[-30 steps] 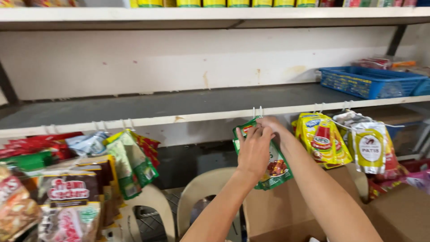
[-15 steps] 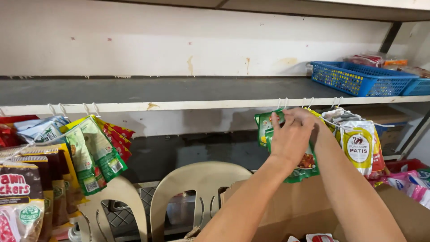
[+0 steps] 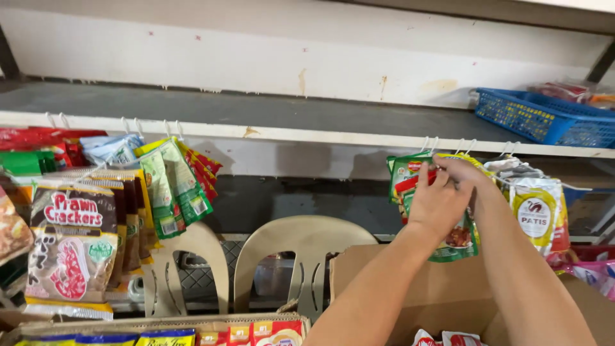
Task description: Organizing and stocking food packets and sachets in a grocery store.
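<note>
Hands meet at green sachets (image 3: pixel 448 240) hanging from shelf hooks (image 3: pixel 428 143). Left hand (image 3: pixel 439 204) grips them; right hand (image 3: pixel 466 172) pinches their top.

Green sachets (image 3: pixel 410 176) hang mid-shelf; yellow pouches (image 3: pixel 537 214) right; green-yellow packets (image 3: pixel 173 186), cracker bags (image 3: pixel 72 247) left.

1. A long grey shelf (image 3: pixel 269 112) runs across the wall.
2. A blue basket (image 3: pixel 544 118) sits on its right end.
3. Small white hooks (image 3: pixel 170 127) line its front edge.
</note>
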